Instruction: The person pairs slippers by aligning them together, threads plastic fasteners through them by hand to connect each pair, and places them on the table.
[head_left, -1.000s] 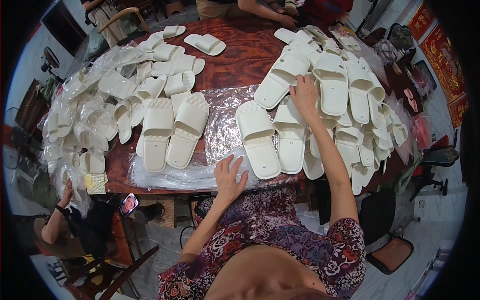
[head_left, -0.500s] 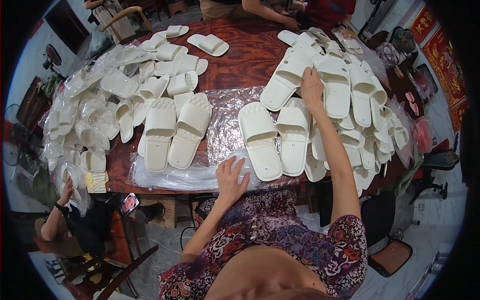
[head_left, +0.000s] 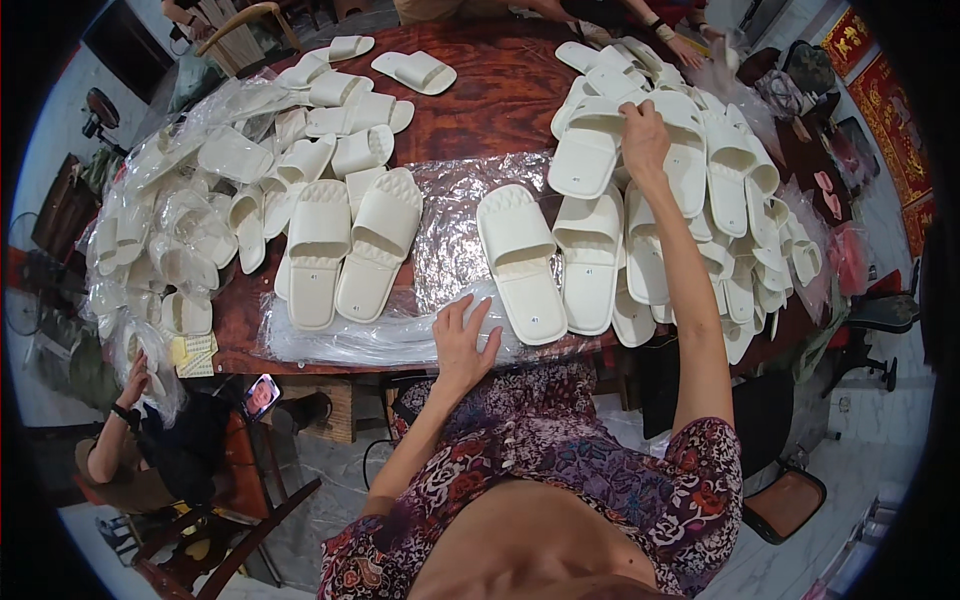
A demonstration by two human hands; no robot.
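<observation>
My right hand [head_left: 645, 140] reaches into the heap at the right and is closed on the edge of a white slide slipper [head_left: 582, 165]. That slipper lies tilted over others, its strap towards the far side. My left hand [head_left: 466, 345] rests with fingers spread on a stack of clear plastic bags [head_left: 350, 338] at the table's near edge. Between my hands, two white slippers, one on the left [head_left: 522, 262] and one on the right [head_left: 588, 262], lie side by side. Another pair, with its right slipper [head_left: 380, 245] showing fully, lies left of the centre.
Slippers in clear plastic [head_left: 165, 230] pile up on the left of the dark red wooden table [head_left: 470, 110]. A co-worker's hand [head_left: 135, 380] holds a bagged slipper at the near left. Another person's hand [head_left: 685, 50] is beyond the right heap. A chair [head_left: 785, 505] stands at the right.
My right hand has moved slightly away from me, and the slipper in it has shifted up and to the right. My left hand stays on the bags. A person's hand now reaches towards the far right heap.
</observation>
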